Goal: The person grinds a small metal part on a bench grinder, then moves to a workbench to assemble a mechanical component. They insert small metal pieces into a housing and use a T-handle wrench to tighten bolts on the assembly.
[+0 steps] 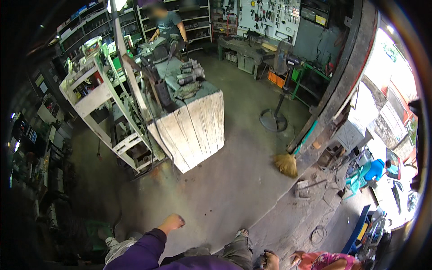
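Above the concrete floor, my left hand (174, 222) hangs in front of my purple sleeve (144, 247), its darkened fingers curled closed; whatever they hold, if anything, is too small to make out. My right hand (269, 259), partly cut off at the lower edge, is also curled, its contents hidden. My leg and sandalled foot (242, 234) show between them. Neither hand visibly touches another object.
A white-boarded workbench (189, 130) with metal parts stands ahead, a co-worker (164, 29) behind it. Rightward are a fan (274, 121), broom (285, 164), open doorway, person in blue (375, 171) and person in pink (330, 261). Dark shelving (47, 175) lines the left.
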A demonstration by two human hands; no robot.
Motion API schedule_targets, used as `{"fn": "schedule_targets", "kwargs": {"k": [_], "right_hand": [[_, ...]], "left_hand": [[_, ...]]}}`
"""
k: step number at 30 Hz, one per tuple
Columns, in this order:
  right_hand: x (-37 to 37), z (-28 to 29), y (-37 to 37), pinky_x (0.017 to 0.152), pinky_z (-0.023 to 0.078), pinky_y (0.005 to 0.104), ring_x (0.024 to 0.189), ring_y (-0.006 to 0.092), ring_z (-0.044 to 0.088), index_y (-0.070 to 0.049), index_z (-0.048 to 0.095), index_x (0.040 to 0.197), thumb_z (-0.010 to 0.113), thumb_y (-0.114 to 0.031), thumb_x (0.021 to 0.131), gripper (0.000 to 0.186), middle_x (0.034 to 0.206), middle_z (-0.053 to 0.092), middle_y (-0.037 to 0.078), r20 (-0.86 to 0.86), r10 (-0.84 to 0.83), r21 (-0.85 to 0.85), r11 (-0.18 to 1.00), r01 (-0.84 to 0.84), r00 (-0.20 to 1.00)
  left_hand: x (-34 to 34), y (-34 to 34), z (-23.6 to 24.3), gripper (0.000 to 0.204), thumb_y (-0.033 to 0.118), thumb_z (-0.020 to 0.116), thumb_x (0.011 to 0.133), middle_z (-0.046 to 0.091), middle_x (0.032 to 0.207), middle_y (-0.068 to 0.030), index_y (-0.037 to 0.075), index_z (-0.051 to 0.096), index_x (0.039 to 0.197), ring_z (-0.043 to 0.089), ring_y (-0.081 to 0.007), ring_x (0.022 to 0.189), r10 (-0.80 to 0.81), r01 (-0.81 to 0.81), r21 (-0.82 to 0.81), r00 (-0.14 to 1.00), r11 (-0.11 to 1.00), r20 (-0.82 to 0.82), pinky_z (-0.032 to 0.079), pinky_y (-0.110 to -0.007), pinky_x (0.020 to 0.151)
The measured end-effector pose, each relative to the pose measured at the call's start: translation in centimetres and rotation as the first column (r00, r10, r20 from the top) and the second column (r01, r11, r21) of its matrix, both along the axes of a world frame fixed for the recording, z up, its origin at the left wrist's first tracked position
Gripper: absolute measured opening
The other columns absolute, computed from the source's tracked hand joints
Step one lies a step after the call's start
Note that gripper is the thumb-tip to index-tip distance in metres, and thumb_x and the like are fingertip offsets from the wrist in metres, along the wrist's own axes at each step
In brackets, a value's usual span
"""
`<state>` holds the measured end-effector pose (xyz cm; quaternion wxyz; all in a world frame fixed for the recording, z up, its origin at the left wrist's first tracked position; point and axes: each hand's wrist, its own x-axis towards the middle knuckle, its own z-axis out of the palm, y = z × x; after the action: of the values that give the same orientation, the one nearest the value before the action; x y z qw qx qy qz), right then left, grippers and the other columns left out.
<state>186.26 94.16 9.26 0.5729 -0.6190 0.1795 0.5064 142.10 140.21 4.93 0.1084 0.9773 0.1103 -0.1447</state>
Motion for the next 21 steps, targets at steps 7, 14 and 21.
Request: {"fn": "schedule_targets", "kwargs": {"k": [7,14,21], "right_hand": [[20.0,4.3,19.8,0.046,0.040,0.0323,0.053,0.0182,0.050,0.002,0.060,0.119,0.060,-0.012,0.105,0.020,0.087,0.067,0.016,-0.016,0.163,0.070,0.984,-0.161,0.987],[38.1,13.7,44.5,0.048,0.045,0.0290,0.056,0.0149,0.055,0.005,0.060,0.121,0.060,-0.007,0.105,0.020,0.099,0.076,0.021,0.377,0.565,0.122,0.755,-0.644,0.734],[45.7,10.5,64.1,0.046,0.040,0.0287,0.055,0.0152,0.053,-0.004,0.064,0.106,0.063,-0.010,0.105,0.006,0.087,0.071,0.014,0.122,0.515,0.189,0.827,-0.529,0.848]], "left_hand": [[29.3,7.4,14.3,0.033,0.020,0.077,0.090,0.080,0.094,-0.0112,-0.003,0.076,0.115,0.075,-0.0161,0.082,0.793,-0.623,-0.771,0.533,0.132,-0.295,0.060,-0.033,0.075],[45.2,16.4,23.6,0.029,0.009,0.078,0.091,0.079,0.098,-0.0102,-0.004,0.073,0.117,0.074,-0.0170,0.088,0.842,-0.522,-0.851,0.483,0.054,-0.242,0.059,-0.032,0.080],[55.1,32.5,23.1,0.022,0.008,0.079,0.096,0.078,0.101,-0.0094,-0.004,0.074,0.114,0.073,-0.0178,0.090,0.861,-0.180,-0.957,0.421,-0.229,-0.285,0.061,-0.033,0.085]]}}
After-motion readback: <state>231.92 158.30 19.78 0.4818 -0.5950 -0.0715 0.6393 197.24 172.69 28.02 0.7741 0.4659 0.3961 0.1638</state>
